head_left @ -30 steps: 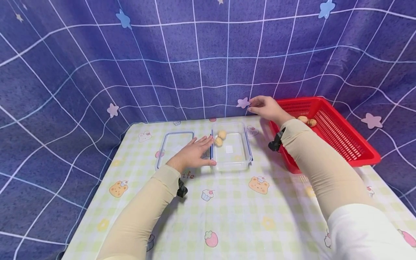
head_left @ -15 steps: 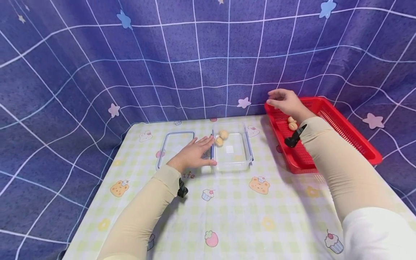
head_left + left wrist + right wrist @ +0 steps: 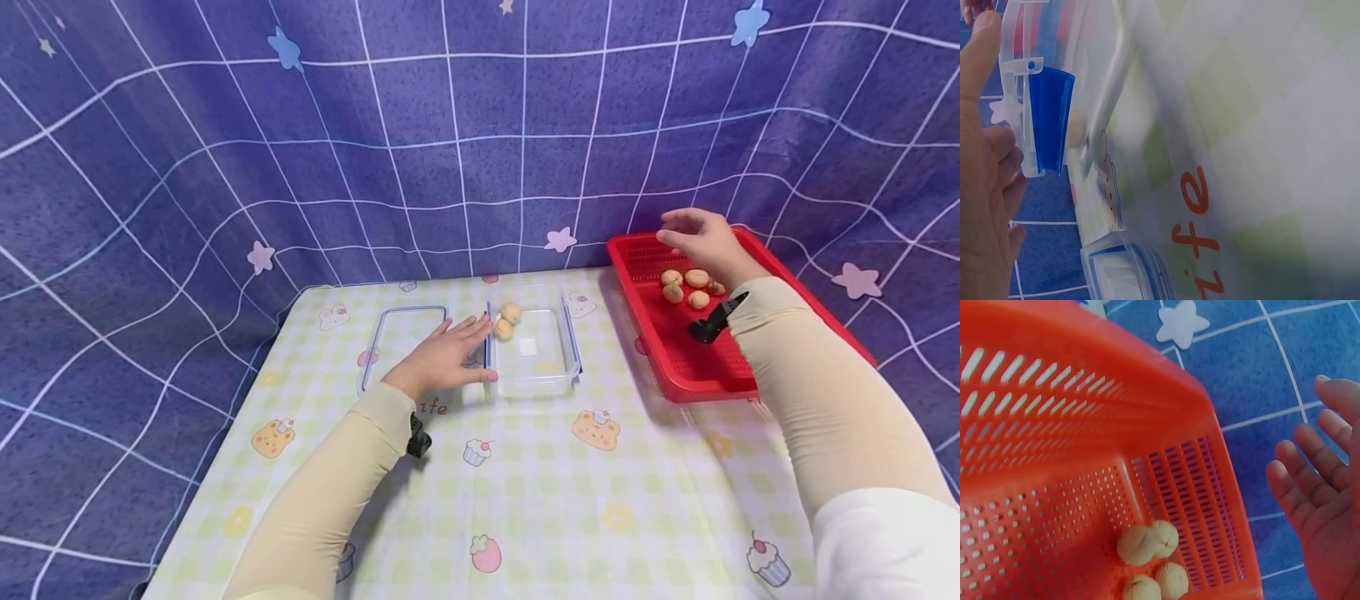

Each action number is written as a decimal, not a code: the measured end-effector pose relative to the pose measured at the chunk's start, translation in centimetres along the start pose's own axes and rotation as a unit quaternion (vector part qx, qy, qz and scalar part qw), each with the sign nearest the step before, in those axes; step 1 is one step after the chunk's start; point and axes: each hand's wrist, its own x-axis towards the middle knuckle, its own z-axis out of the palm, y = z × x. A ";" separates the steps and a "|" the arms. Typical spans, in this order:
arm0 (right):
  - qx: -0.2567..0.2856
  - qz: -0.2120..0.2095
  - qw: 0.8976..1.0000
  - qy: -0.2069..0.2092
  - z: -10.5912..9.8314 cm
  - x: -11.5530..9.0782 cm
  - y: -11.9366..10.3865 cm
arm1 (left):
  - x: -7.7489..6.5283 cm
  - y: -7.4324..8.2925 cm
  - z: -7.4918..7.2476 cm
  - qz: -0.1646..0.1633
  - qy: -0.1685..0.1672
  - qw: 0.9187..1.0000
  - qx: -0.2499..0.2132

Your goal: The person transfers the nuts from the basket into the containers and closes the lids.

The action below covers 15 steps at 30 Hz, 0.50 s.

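Note:
A clear plastic container (image 3: 534, 385) with blue side latches stands on the table, and two walnuts (image 3: 511, 313) lie in its far left corner. My left hand (image 3: 450, 354) rests against the container's left side with fingers spread; in the left wrist view its thumb and fingertips are at the rim beside a blue latch (image 3: 1050, 122). My right hand (image 3: 705, 242) is above the far part of a red plastic basket (image 3: 645, 325), fingers loosely bent and holding nothing. Several walnuts (image 3: 672, 293) lie at the basket's far end, below that hand.
A clear lid with a blue seal (image 3: 408, 308) lies flat to the left of the container, partly behind my left hand. A checked tablecloth (image 3: 547, 517) covers the table. Behind the table hangs a blue curtain (image 3: 420, 167) with a grid pattern.
My right hand has moved right, from beside the basket's far left corner to over the basket, uncovering more walnuts. My left hand and the container have stayed in place.

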 end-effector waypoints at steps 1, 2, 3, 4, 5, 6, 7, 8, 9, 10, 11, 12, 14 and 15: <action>0.003 0.000 1.000 0.002 -0.1 0.0 0.2 | 0.0 0.0 0.0 0.000 0.001 1.000 0.000; 0.008 0.001 1.000 0.003 -0.1 -0.1 0.4 | 0.0 0.0 0.0 -0.002 0.000 1.000 0.003; 0.014 0.002 1.000 0.003 -0.2 -0.1 0.6 | 0.0 0.0 0.0 -0.002 0.000 1.000 0.003; 0.019 0.004 1.000 0.003 -0.2 -0.1 0.8 | 0.0 0.0 0.0 -0.003 0.000 1.000 0.002; 0.024 0.008 1.000 0.002 -0.3 -0.1 1.0 | 0.0 -0.1 0.0 -0.003 0.001 1.000 0.002; 0.027 0.012 1.000 0.001 -0.3 -0.2 1.2 | 0.0 -0.1 0.0 -0.002 0.002 1.000 0.000; 0.029 0.017 0.999 -0.001 -0.3 -0.2 1.5 | 0.0 -0.1 0.1 -0.003 0.002 1.000 -0.002; 0.032 0.023 0.999 -0.003 -0.4 -0.3 1.7 | 0.0 -0.1 0.1 -0.003 0.001 1.000 -0.005; 0.033 0.029 0.999 -0.003 -0.5 -0.4 2.0 | 0.0 -0.2 0.2 -0.002 0.001 1.000 -0.009; 0.035 0.035 0.999 -0.002 -0.6 -0.6 2.2 | 0.0 -0.2 0.2 -0.001 0.001 1.000 -0.011; 0.039 0.040 0.998 -0.001 -0.7 -0.7 2.5 | 0.0 -0.2 0.3 0.000 0.001 1.000 -0.014; 0.040 0.044 0.998 0.002 -0.8 -0.8 2.8 | 0.0 -0.3 0.3 0.000 0.001 1.000 -0.018; 0.045 0.051 0.998 0.005 -1.0 -1.2 3.3 | 0.0 -0.3 0.3 0.002 0.002 1.000 -0.022; 0.044 0.053 0.998 0.007 -1.0 -1.3 3.5 | 0.0 -0.3 0.2 0.002 0.003 1.000 -0.024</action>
